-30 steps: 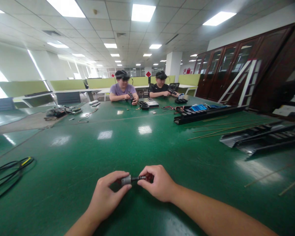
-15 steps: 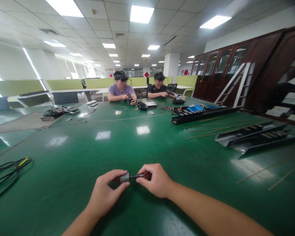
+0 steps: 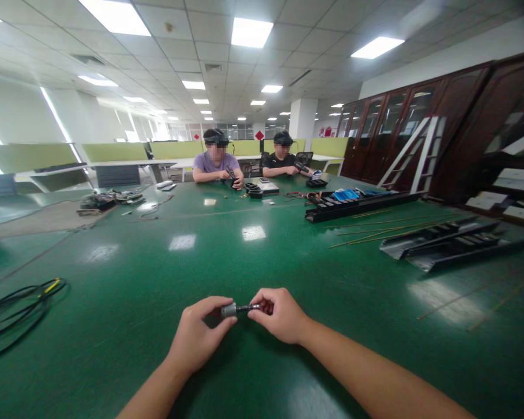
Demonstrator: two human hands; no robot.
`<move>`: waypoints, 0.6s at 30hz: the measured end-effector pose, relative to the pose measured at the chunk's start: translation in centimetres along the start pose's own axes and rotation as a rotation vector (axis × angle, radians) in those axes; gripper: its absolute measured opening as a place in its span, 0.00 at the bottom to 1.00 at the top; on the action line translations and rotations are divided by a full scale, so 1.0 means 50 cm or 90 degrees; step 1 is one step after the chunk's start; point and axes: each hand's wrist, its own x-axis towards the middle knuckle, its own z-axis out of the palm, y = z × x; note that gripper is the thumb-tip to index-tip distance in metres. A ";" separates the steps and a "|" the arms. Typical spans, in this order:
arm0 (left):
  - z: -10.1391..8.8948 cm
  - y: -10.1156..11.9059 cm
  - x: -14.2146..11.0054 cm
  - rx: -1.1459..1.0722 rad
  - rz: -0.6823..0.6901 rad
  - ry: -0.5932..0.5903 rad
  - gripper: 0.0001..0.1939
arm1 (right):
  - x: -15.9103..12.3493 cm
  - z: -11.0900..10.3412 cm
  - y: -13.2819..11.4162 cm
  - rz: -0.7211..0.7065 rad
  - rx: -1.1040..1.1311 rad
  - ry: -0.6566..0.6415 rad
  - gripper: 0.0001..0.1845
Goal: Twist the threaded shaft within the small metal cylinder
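Held between my two hands above the green table top is a small silver metal cylinder (image 3: 229,310) with a thin black shaft (image 3: 246,307) sticking out to the right. My left hand (image 3: 198,330) grips the cylinder with fingers and thumb. My right hand (image 3: 279,316) pinches the far end of the shaft, and its fingers hide the tip. Both forearms reach in from the bottom of the picture.
A coil of black cable (image 3: 17,311) lies to my left. Long black channels (image 3: 452,247) and thin wooden rods (image 3: 397,230) lie to my right. Two seated people (image 3: 216,160) (image 3: 283,157) work at the far side among tools and electronics. Glass-fronted wooden cabinets (image 3: 402,128) line the right wall.
The head view has turned and levelled, so the room shifts in the picture. My hands sit slightly higher in the frame and keep the same hold on the cylinder and shaft.
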 end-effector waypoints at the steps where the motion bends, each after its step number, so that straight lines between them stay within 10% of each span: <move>1: 0.000 -0.003 0.001 -0.002 -0.003 0.000 0.12 | 0.002 0.002 -0.001 0.009 0.004 0.005 0.06; 18: 0.007 -0.006 0.003 0.010 -0.022 -0.013 0.12 | -0.004 -0.034 -0.003 0.005 -0.025 -0.021 0.05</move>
